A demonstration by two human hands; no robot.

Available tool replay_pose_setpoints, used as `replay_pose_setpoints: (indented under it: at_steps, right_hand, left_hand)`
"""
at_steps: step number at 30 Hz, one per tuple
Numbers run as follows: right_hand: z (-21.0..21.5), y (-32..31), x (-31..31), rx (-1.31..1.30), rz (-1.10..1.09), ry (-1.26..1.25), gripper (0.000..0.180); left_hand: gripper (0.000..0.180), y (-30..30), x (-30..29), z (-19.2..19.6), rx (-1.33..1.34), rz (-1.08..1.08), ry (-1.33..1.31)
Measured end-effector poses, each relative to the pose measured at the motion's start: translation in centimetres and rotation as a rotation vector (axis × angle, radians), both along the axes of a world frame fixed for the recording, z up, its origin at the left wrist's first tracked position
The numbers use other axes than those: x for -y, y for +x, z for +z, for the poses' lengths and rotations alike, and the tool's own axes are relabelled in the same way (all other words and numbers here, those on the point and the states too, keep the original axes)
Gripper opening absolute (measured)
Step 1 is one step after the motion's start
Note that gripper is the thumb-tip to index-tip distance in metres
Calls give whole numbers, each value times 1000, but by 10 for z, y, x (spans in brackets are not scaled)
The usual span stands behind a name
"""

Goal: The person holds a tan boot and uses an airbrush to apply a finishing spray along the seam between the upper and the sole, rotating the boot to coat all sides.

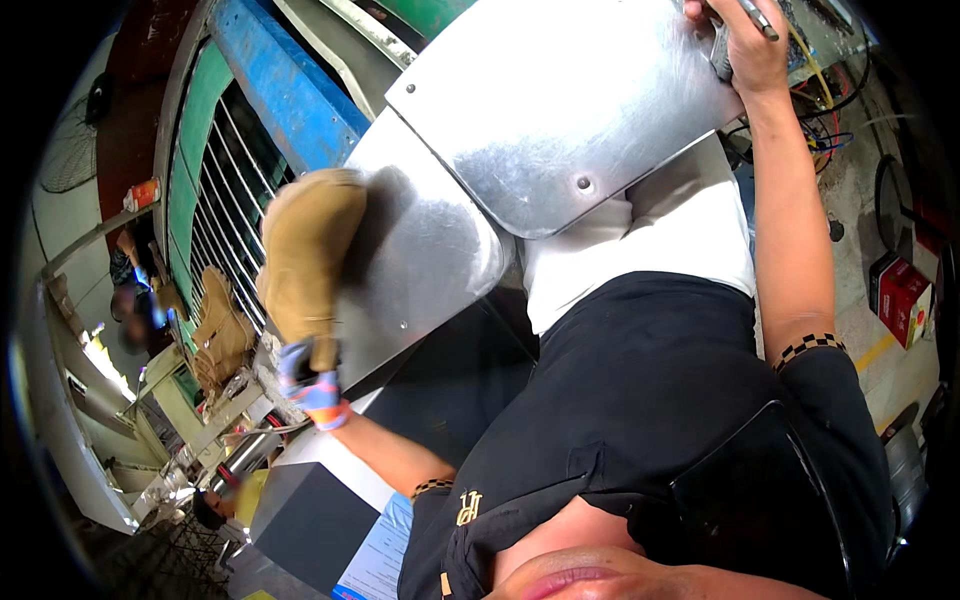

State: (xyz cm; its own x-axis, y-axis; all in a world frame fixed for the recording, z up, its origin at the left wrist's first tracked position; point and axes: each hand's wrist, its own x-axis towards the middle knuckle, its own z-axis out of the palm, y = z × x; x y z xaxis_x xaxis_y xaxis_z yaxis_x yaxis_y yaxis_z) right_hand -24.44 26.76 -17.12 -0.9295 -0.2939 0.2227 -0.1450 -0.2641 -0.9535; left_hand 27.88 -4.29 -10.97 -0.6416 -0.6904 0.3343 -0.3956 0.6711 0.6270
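Note:
My left hand, in a multicoloured glove, is closed at the lower end of a tan suede boot. The boot is slightly blurred and held above the left metal panel, on which its shadow falls. At the upper right, my bare right hand has its fingers closed around a slim, pen-like metal tool. A grey piece shows beside the palm, and I cannot make out what it is. This hand is over the edge of the larger shiny metal panel.
More tan boots stand at the left beside a metal-barred green frame. A blue beam runs behind the panels. Cables hang at the right, near a red box. Another person is at the lower left.

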Motion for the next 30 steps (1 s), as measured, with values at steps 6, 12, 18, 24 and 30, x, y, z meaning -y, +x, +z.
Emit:
replay_pose_setpoints:
  at_steps: [6,12,18,24,30]
  right_hand:
    - [-1,3,-6,15,38,35,30]
    - [-28,-7,-8,-96,55,-28,31]
    - [-6,16,-47,-283,-114,-15,29]
    - [-1,57,-75,-381,-204,249,26]
    - [32,99,-41,-201,428,-64,39]
  left_hand:
    - [71,-55,-76,44,523,-293,84]
    - [84,-212,-39,47,575,-292,-712]
    - [80,-211,-23,42,711,-214,-680]
    - [70,-180,-91,126,-214,-93,-422]
    - [70,-215,-42,112,-417,-463,-444]
